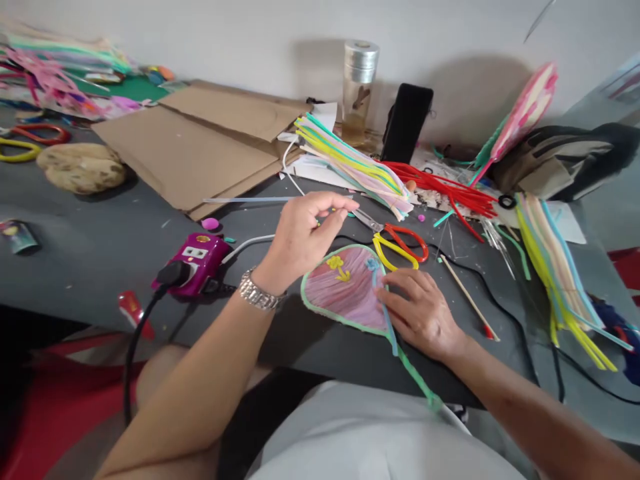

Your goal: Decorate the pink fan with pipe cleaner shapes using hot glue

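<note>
A fan-shaped piece (335,303) with a pinkish-purple streaked face and a pale green fuzzy border lies on the table, its green-wrapped handle (417,373) pointing toward me. On it are a yellow pipe-cleaner flower (337,267) and a small blue flower (372,265). My right hand (423,313) rests at its right edge, fingers closed on a light blue pipe cleaner (391,333) running down from the blue flower. Above the fan, my left hand (310,230) pinches, apparently on a pale lavender-blue pipe cleaner (245,200) that extends left; the fingers partly hide it.
Scissors (400,247) with red and yellow handles lie beyond the fan. Bundles of coloured pipe cleaners (355,160), red pipe cleaners (450,190), cardboard (200,147), a bottle (357,93) and a phone (407,123) stand behind. A purple power socket (200,260) with cables sits left.
</note>
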Demonstrator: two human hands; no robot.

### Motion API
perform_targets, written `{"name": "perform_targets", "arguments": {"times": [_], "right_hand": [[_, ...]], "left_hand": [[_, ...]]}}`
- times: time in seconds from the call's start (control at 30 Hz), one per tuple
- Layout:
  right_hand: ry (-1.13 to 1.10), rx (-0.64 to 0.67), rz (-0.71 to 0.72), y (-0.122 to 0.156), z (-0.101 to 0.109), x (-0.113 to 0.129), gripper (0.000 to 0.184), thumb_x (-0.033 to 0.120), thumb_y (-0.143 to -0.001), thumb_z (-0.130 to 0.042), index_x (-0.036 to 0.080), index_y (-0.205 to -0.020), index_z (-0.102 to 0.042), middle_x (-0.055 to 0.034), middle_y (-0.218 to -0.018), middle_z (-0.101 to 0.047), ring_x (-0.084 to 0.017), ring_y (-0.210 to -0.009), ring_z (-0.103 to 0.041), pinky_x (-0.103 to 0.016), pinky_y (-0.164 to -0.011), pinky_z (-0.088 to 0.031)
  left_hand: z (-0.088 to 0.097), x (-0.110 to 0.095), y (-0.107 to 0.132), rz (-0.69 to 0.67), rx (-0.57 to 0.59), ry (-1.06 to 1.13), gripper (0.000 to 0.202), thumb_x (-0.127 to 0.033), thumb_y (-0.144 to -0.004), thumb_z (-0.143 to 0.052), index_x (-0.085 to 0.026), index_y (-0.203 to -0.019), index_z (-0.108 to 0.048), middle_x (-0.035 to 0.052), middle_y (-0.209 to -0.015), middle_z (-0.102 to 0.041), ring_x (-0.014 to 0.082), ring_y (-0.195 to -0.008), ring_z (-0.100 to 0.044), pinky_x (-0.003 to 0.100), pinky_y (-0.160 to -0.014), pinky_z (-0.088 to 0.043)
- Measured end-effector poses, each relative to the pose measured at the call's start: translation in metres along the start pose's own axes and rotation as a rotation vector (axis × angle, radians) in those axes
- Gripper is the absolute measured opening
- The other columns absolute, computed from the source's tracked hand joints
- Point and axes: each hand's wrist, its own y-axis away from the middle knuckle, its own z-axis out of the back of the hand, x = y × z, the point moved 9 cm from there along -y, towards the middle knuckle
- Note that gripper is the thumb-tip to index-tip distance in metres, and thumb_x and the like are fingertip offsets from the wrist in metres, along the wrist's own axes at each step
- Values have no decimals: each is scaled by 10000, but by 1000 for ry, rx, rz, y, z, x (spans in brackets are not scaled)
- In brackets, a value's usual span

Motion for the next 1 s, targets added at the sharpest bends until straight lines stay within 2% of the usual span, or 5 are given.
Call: {"name": "perform_targets", "arguments": {"times": [0.17, 0.33, 0.5, 0.73, 1.0], "right_hand": [[-40, 25, 20, -1, -7, 7, 168, 143, -942, -670, 151, -1100, -725, -124, -1147, -765, -293, -1144, -669, -444, -922, -534], [-44, 27, -1, -2, -8, 6, 190, 131, -956, -649, 120, -1132, -719, -130, -1192, -771, -304, -1209, -656, -469, -976, -530], [-42, 26, 2, 1, -8, 6, 208, 115, -950, -636, 116, -1140, -722, -124, -1203, -770, -303, -1198, -654, -466, -976, -519], [-41, 59, -6, -2, -9, 7, 199, 120, -962, -595, 108, -1117, -720, -120, -1208, -766, -299, -1176, -644, -458, -969, -508], [-125, 23, -87, 0, -5, -2, 196, 120, -933, -627, 147, -1116, -692, -103, -1157, -764, -274, -1153, -648, -435, -955, -495]], "left_hand": [[-25, 41, 8, 95, 116, 27, 198, -212, -934, -592, -177, -975, -782, 61, -982, -819, 167, -846, -740, 280, -744, -541], [-33, 49, 12, 101, 223, -18, 146, -157, -875, -633, -182, -917, -770, 35, -915, -807, 156, -771, -719, 279, -707, -521], [-41, 40, 14, 2, 265, -30, 164, -145, -897, -607, -179, -943, -761, 34, -892, -784, 173, -805, -696, 305, -747, -512], [-71, -1, 31, -368, 409, -107, 239, -137, -970, -525, -188, -994, -757, 56, -1055, -775, 217, -978, -637, 392, -920, -477], [-99, -5, 47, -396, 555, -242, 267, -198, -1008, -505, -192, -946, -765, 75, -1035, -761, 252, -1009, -586, 396, -794, -414]]}}
